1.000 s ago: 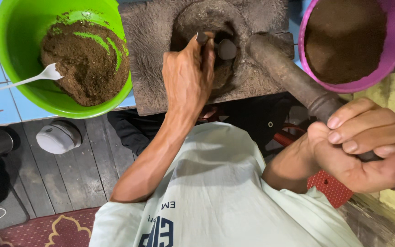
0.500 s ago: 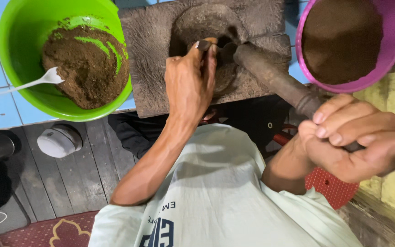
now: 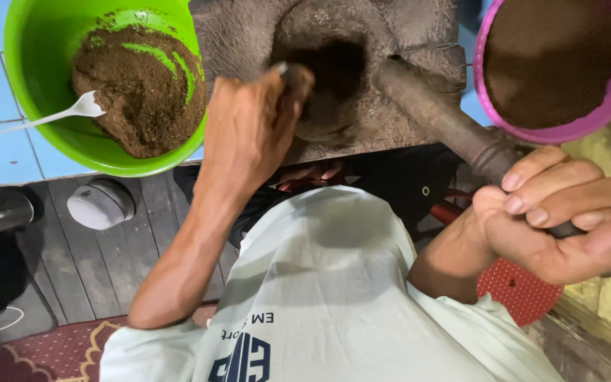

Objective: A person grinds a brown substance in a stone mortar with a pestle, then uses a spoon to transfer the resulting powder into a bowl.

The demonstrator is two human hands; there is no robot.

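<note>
My left hand (image 3: pixel 249 134) reaches into the dark hollow of a rough stone mortar (image 3: pixel 419 28), its fingers closed on a small metal spoon (image 3: pixel 281 68). Only the spoon's handle end shows; the rest is hidden in the hollow. My right hand (image 3: pixel 560 219) grips the thick end of a long, heavy, dark pestle (image 3: pixel 440 117). The pestle slants up to the left, and its tip rests at the hollow's right rim. Brown powder coats the mortar.
A green bowl (image 3: pixel 30 85) at the upper left holds brown powder and a white plastic spoon (image 3: pixel 72 112). A pink bowl (image 3: pixel 602 106) of brown powder stands at the upper right. A white cap (image 3: pixel 100 204) lies on dark floor planks, and a red perforated object (image 3: pixel 521 290) is under my right wrist.
The pestle tip slid into the hollow, then drew back to its right rim. My left hand has pushed the spoon deeper into the hollow.
</note>
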